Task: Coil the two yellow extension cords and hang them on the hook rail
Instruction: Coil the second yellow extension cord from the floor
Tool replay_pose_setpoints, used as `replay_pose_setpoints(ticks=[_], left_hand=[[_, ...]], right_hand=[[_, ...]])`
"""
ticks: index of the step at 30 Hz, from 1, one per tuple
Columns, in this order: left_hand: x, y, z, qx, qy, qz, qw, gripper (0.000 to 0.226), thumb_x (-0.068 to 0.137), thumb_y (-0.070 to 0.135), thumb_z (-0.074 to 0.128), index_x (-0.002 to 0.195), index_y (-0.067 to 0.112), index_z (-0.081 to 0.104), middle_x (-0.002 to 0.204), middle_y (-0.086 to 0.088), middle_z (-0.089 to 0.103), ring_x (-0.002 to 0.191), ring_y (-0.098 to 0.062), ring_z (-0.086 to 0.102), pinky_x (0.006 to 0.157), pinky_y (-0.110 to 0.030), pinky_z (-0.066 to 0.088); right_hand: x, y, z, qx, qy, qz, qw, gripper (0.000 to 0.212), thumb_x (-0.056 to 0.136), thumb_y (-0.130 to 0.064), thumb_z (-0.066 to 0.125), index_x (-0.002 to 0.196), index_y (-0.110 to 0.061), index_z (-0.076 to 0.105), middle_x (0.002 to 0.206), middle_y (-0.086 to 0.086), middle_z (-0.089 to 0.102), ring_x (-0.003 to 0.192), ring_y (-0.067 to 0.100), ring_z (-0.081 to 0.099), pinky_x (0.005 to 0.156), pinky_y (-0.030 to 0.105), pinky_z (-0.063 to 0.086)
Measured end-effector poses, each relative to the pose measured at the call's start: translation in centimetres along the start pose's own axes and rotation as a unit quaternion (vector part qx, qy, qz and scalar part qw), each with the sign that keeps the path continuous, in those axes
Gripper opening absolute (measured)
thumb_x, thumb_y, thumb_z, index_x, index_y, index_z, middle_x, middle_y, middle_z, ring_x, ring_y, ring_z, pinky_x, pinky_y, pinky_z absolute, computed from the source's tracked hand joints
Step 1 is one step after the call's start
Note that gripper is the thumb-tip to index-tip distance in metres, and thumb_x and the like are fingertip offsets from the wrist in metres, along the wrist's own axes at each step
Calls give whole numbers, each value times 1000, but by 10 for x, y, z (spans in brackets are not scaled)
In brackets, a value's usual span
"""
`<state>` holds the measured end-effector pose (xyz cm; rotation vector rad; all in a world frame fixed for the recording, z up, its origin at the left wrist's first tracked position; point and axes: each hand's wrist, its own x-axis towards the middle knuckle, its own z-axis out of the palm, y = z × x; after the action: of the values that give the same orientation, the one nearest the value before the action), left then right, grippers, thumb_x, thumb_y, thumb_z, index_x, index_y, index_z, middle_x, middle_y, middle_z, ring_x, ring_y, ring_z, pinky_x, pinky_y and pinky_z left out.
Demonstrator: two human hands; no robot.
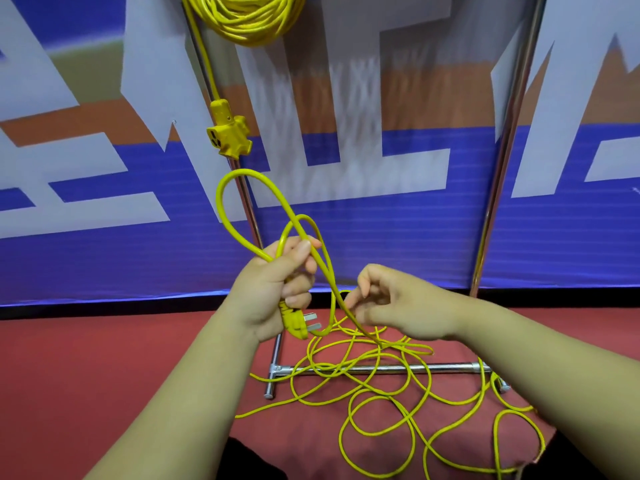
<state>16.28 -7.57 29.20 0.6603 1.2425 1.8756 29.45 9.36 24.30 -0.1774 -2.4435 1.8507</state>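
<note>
From the head camera, the person is standing over a red floor (104, 375) facing a chrome rack (381, 368) set against a blue and white banner (381, 237). One coiled cord (249, 19) is already hanging at the top of the frame, its socket block (228, 133) dangling below it beside the rack's left upright.

The second cord (398, 403) is lying mostly loose on the floor, sprawling in tangled loops across the rack's base bar, below and to the right of both hands. The left hand (273, 289) is clenching around the plug (296, 322) end, prongs pointing right, and is pinning two small loops that are standing up above the fist. From there the cord is running down and to the right, passing just beside the right hand (391, 306) before dropping to the pile.

The right hand is hovering with its fingers half curled and parted, gripping nothing that I can make out; its fingertips (351, 301) are nearly touching the descending strand. It is the nearer hand to the slack, so I would judge it is about to draw the next length up toward the left fist. Coiling looks barely begun.
</note>
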Motion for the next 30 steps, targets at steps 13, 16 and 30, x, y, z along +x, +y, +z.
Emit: replay_pose_setpoints(ticks=[13, 16, 30], left_hand=[[7, 4, -45, 34, 256, -92, 962, 21, 95, 34, 63, 95, 14, 58, 61, 2, 43, 37, -5, 31, 34, -16, 26], [5, 2, -52, 38, 275, -118, 953, 26, 99, 38, 54, 89, 15, 54, 59, 1, 42, 37, -9, 32, 36, -17, 27], [-8, 17, -34, -56, 13, -30, 998, 22, 99, 30, 47, 84, 16, 56, 50, 7, 30, 37, -4, 27, 35, -15, 28]], right_hand=[[18, -8, 11, 93, 238, -38, 966, 22, 85, 2, 69, 83, -17, 59, 71, 8, 64, 66, 23, 62, 66, 43, 51], [24, 0, 2, 13, 374, 3, 927, 15, 87, -6, 69, 84, -20, 65, 71, 4, 69, 63, 16, 64, 65, 32, 50], [7, -12, -6, -407, 89, 97, 904, 15, 87, -22, 66, 96, -25, 77, 85, -11, 71, 81, 8, 64, 78, 27, 54]])
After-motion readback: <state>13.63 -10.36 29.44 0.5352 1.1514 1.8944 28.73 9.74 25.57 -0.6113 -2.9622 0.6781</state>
